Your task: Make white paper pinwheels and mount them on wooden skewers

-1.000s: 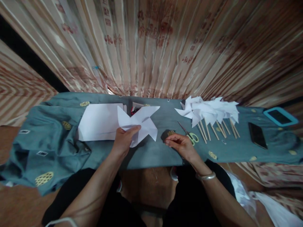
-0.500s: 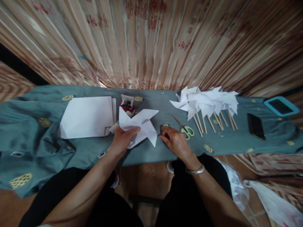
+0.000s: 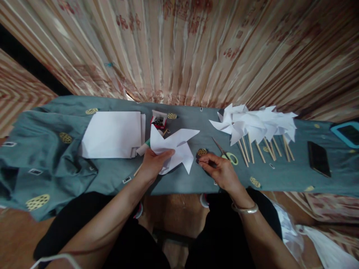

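My left hand (image 3: 154, 164) grips a white paper pinwheel (image 3: 181, 149) by its near left side, with the thumb lying on top near the centre. Its four blades are folded inward, and no stick shows on it. To the right, my right hand (image 3: 218, 170) is held apart from the pinwheel, thumb and index finger pinched together just above the cloth. Whatever the pinch holds, if anything, is too small to make out. Scissors with light green handles (image 3: 231, 158) lie just beyond that hand. Behind the pinwheel stands an open small red box (image 3: 158, 122) of small dark metallic pieces.
A stack of white paper (image 3: 113, 134) lies left on the green patterned cloth (image 3: 67, 172). Several finished pinwheels on wooden sticks (image 3: 259, 123) overlap at the right back. Farther right are a dark phone (image 3: 319, 158) and a blue-framed device (image 3: 347, 133). A curtain (image 3: 179, 52) hangs behind.
The whole view has shifted, so things appear farther right. My right hand has turned slightly, showing its pinched fingertips more clearly. My left hand keeps hold of the pinwheel.
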Motion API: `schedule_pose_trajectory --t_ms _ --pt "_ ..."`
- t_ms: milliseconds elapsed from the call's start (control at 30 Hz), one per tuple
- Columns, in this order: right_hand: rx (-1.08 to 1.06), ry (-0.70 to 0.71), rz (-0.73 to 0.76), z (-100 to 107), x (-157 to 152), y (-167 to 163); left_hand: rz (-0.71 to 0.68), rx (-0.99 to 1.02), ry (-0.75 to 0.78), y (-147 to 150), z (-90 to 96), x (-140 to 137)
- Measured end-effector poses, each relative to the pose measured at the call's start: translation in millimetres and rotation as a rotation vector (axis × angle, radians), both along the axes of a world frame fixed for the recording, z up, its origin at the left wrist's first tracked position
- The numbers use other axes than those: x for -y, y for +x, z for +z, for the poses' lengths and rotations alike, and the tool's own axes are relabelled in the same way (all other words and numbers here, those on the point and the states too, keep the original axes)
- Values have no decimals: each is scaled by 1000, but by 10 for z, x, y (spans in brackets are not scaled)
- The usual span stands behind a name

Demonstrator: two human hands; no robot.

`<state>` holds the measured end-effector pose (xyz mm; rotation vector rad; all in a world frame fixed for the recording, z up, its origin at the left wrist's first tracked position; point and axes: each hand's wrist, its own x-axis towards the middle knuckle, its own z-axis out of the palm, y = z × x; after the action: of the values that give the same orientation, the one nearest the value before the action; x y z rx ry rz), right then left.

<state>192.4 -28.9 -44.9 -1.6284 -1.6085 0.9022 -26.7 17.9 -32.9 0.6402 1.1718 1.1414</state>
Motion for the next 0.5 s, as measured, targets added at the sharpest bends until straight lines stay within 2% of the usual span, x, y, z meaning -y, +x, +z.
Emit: schedule_pose_trajectory --t_ms 133,300,400,500 --pt "-219 -8 -92 107 26 5 -7 -44 2 12 18 14" --pt "-380 -11 -92 374 110 -158 -15 -80 53 66 33 64" --pt "-412 17 -69 486 185 -309 -41 -114 116 97 68 121" --pt "-307 83 -37 541 267 -435 -68 -132 191 109 143 195"
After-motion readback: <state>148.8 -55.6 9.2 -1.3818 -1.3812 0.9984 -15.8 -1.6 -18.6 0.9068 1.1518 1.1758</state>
